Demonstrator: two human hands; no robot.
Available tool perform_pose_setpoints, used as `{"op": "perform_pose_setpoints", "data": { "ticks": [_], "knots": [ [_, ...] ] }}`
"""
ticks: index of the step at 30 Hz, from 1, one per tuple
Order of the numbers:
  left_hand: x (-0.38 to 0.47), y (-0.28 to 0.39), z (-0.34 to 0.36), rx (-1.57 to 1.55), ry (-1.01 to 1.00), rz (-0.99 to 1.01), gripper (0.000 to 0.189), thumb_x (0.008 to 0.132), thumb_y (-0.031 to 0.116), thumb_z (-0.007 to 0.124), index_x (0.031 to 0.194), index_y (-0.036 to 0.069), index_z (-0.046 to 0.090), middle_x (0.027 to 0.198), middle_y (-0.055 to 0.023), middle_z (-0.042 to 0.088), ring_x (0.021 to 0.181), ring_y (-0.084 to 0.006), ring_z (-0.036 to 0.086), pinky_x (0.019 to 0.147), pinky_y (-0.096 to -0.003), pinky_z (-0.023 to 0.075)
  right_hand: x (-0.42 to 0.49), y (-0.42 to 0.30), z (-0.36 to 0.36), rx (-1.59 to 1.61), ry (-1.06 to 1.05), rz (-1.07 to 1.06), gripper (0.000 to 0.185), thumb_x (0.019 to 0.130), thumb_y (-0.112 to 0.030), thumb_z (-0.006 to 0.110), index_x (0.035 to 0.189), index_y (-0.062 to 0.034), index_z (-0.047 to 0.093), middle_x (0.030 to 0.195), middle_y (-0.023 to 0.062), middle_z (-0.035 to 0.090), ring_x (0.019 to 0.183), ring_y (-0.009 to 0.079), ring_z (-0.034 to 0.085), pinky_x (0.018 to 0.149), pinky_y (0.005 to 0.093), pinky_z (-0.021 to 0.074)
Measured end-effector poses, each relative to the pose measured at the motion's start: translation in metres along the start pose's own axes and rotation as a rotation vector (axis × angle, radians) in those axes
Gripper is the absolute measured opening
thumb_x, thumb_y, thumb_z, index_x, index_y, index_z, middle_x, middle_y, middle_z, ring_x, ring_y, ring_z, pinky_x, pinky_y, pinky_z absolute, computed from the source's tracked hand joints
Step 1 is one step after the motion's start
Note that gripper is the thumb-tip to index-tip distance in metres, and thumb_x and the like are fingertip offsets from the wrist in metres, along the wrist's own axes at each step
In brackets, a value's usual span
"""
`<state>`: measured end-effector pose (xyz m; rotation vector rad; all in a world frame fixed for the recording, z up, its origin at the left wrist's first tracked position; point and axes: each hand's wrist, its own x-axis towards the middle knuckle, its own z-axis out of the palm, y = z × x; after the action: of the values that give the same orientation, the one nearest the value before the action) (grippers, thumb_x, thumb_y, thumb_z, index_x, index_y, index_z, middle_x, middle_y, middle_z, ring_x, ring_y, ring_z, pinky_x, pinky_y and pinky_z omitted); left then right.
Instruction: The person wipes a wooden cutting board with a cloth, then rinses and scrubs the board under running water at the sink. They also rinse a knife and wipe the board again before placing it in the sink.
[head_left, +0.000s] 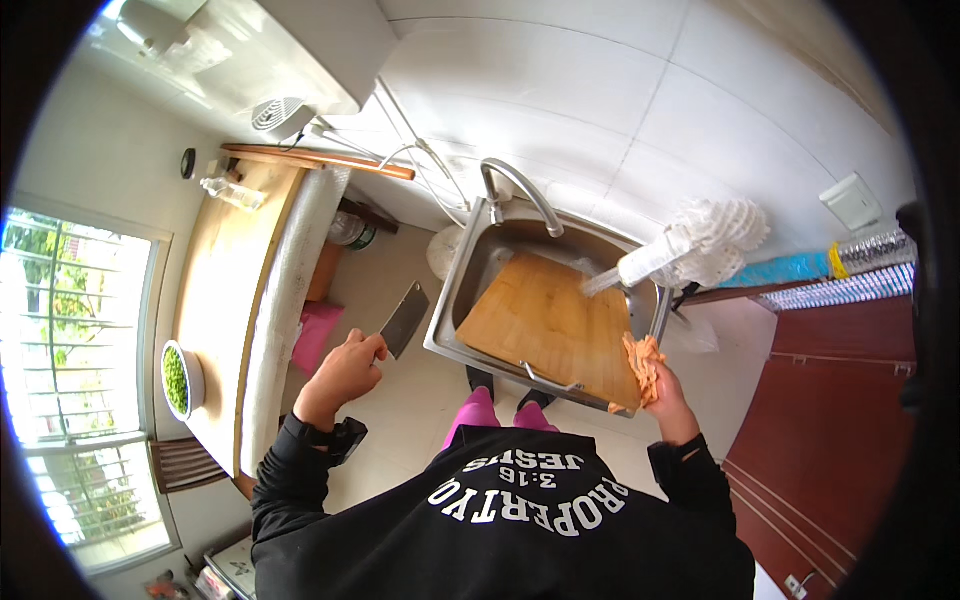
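My left hand (345, 376) grips a cleaver (406, 321) by its handle, holding it over the floor to the left of the sink. The blade points up and away from me. In my right hand (667, 401) is a bunched orange cloth (643, 366), pressed at the right edge of a wooden cutting board (551, 322). That board lies slanted across the stainless steel sink (450, 307), its near right corner over the front rim. A curved metal faucet (525, 191) stands behind it.
Left of me runs a wooden counter (232, 262) with a white bowl of green pieces (178, 380) and a clear bottle (234, 193). White netted material (712, 232) hangs at the sink's right back corner. A blue roll (780, 268) and a dark red panel (832, 420) are on the right.
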<state>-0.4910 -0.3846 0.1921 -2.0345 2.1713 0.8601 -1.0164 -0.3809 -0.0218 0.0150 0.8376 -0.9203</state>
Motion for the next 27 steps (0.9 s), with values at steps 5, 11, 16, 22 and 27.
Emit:
{"op": "perform_pose_setpoints", "data": {
  "ticks": [5,11,16,22,27],
  "knots": [
    [-0.006,0.019,-0.038,-0.012,0.032,-0.056,0.022,0.073,0.002,0.052,0.094,0.005,0.055,0.093,-0.0178,0.051,0.083,-0.0374,0.054,0.076,-0.0406,0.0448,-0.012,0.026,0.001,-0.077,0.086,-0.107,0.041,0.09,-0.007,0.048,0.13,-0.0067,0.044,0.117,0.01,0.059,0.108,0.0257,0.058,0.094,0.0391,0.0469],
    [0.054,0.044,-0.024,-0.527,-0.161,-0.013,0.038,0.075,-0.001,0.053,0.112,0.008,0.052,0.088,-0.0076,0.049,0.069,-0.0159,0.054,0.058,-0.0273,0.0436,-0.006,0.07,-0.041,-0.29,0.062,-0.085,0.041,0.084,-0.001,0.056,0.125,-0.0053,0.049,0.103,0.0042,0.059,0.09,0.0155,0.06,0.073,0.0306,0.0536],
    [0.111,0.076,0.043,-0.874,-0.393,-0.031,0.054,0.082,0.004,0.054,0.132,0.006,0.035,0.084,-0.0048,0.049,0.059,-0.0108,0.051,0.047,-0.0236,0.043,-0.01,0.093,-0.028,-0.412,0.294,-0.236,0.042,0.084,-0.007,0.061,0.124,-0.0039,0.048,0.103,0.0036,0.058,0.091,0.0135,0.057,0.076,0.0295,0.0507],
    [0.16,0.116,0.13,-1.2,-0.571,-0.177,0.036,0.091,0.015,0.054,0.122,-0.001,0.045,0.077,-0.004,0.051,0.059,-0.0114,0.051,0.049,-0.0248,0.045,-0.001,0.087,-0.03,-0.981,0.399,-0.235,0.051,0.079,-0.014,0.066,0.125,-0.0006,0.048,0.106,0.0084,0.059,0.094,0.016,0.058,0.079,0.0312,0.0487],
    [0.19,0.109,0.196,-1.566,-0.654,-0.334,0.019,0.09,0.009,0.051,0.104,-0.003,0.053,0.08,-0.0067,0.054,0.06,-0.0132,0.052,0.053,-0.0248,0.0477,0.028,0.044,0.008,-1.458,0.526,-0.444,0.048,0.08,-0.018,0.064,0.123,-0.0014,0.05,0.1,0.0126,0.062,0.091,0.0201,0.06,0.08,0.0339,0.0492]
  ]
}}
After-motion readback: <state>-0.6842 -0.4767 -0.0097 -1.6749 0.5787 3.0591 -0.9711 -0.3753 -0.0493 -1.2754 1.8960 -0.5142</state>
